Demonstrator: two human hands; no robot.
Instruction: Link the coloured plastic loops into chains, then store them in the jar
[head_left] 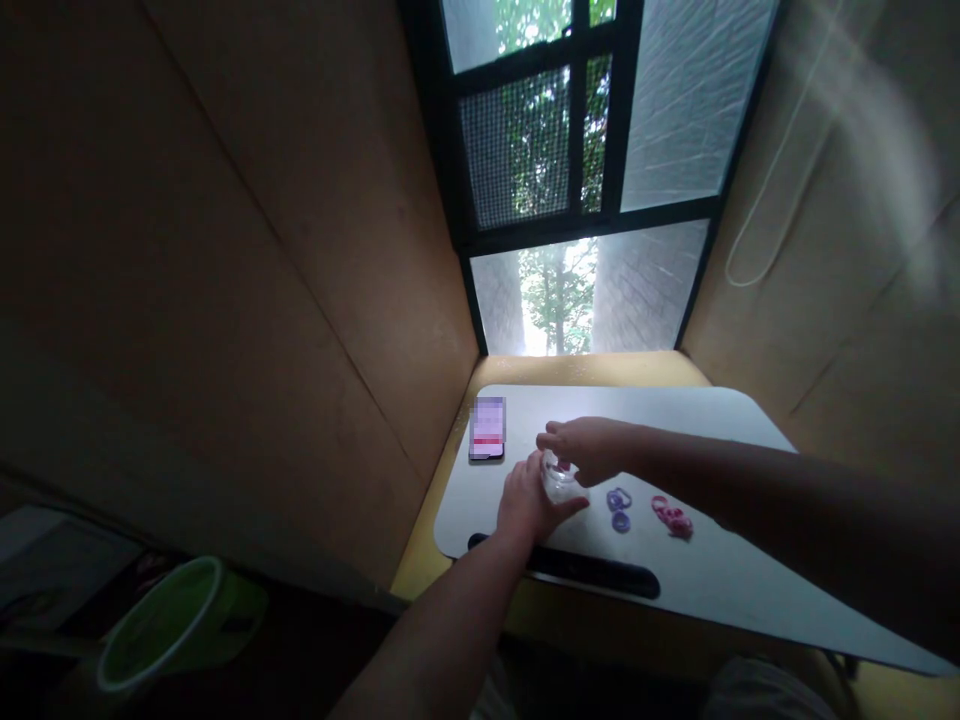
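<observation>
A clear see-through jar (561, 487) stands on the white lap table (712, 420). My left hand (525, 500) is wrapped round its left and near side, with the thumb along the front. Over the jar's mouth is my right hand (589, 447), its fingers bent down at the rim. What those fingers pinch, if anything, is hidden; a bit of pink shows just beneath them. To the right of the jar lie several purple hair ties (620, 521). Farther right is a small heap of pink hair ties (679, 522), below my right forearm.
A phone (487, 430) with a lit screen lies at the table's left side. A black slot (592, 572) runs along the near edge. Walls close in on both sides, with a window (555, 290) behind. A green bin (180, 620) stands low at left.
</observation>
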